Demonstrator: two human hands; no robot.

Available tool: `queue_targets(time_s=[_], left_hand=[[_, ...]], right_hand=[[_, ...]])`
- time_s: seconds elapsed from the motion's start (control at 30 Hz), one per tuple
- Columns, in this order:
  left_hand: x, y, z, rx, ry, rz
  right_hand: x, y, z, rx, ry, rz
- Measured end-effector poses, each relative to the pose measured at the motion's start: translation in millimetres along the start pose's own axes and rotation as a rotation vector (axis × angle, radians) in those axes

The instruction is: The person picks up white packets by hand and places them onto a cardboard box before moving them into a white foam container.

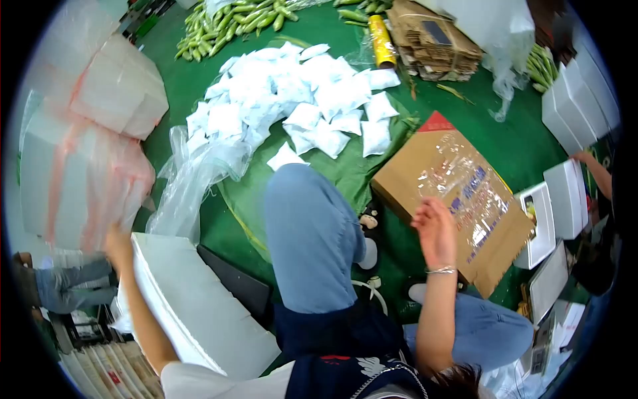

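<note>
My left hand (118,249) is at the far left, beside the end of a white foam box (193,299); it is blurred, and its fingers cannot be made out. Over the near edge of a taped cardboard box (458,193), my right hand (435,233) is raised with loosely bent fingers, and nothing shows in it. A bracelet circles that wrist. In front of my knee, a pile of white sealed packs (286,86) lies on a green sheet (319,176).
Foam boxes wrapped in clear plastic (93,173) stand at left. Green vegetables (232,23), a yellow roll (382,43) and flattened cardboard (432,40) lie at the back. Open foam boxes (541,223) and another person's hand (591,169) are at right.
</note>
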State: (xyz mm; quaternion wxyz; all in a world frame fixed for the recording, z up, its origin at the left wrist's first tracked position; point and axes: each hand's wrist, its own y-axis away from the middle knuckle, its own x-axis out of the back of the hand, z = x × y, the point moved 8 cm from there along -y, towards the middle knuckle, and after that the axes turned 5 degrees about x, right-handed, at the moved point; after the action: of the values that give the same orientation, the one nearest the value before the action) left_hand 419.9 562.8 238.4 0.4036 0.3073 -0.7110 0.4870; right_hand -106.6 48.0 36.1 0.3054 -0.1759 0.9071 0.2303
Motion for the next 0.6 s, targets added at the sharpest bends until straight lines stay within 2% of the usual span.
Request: queue_targets(time_s=[0.03, 0.07, 0.1, 0.13, 0.17, 0.2, 0.23, 0.3, 0.37, 0.4, 0.43, 0.47, 0.5, 0.53, 0.57, 0.6], left_hand=[[-14, 0, 100, 0.065, 0.29, -0.135], [-48, 3, 167, -0.093, 0.497, -0.104], [-56, 16, 250, 0.067, 0.583, -0.301], [-127, 19, 296, 0.077, 0.61, -0.417], [-187, 28, 343, 0.001, 0.545, -0.444], [-251, 46, 383, 0.096, 0.487, -0.731], [-305, 64, 410, 0.261, 0.47, -0.828], [-412, 94, 457, 0.429, 0.393, -1.018], [-379, 112, 482, 0.619, 0.318, -1.052], [-367, 116, 486, 0.702, 0.273, -0.961], [-368, 118, 487, 0.741, 0.27, -0.943], [-374, 121, 485, 0.745, 0.278, -0.828], [-389, 121, 482, 0.713, 0.333, -0.794], [-543, 130, 466, 0.461, 0.483, -0.871], [-530, 132, 474, 0.35, 0.866, -1.074], [-469, 112, 483, 0.236, 1.244, -1.27]], right_hand=[[16, -6, 2, 0.025, 0.0, 0.043], [26, -7, 5, 0.014, 0.002, 0.099], [36, -7, 10, -0.012, 0.017, 0.121], [47, -5, 14, -0.046, 0.047, 0.163], [58, -1, 17, -0.07, 0.097, 0.21], [68, 6, 15, -0.074, 0.153, 0.245], [79, 13, 13, -0.077, 0.17, 0.295], [107, 30, 12, -0.107, 0.215, 0.414], [128, 40, 11, -0.123, 0.223, 0.493], [135, 51, 13, -0.15, 0.222, 0.552], [138, 56, 13, -0.112, 0.201, 0.605], [135, 55, 16, -0.137, 0.22, 0.603], [133, 56, 16, -0.163, 0.241, 0.607], [130, 57, 17, -0.169, 0.245, 0.585], [126, 54, 16, -0.176, 0.25, 0.554], [122, 51, 10, -0.165, 0.318, 0.541]])
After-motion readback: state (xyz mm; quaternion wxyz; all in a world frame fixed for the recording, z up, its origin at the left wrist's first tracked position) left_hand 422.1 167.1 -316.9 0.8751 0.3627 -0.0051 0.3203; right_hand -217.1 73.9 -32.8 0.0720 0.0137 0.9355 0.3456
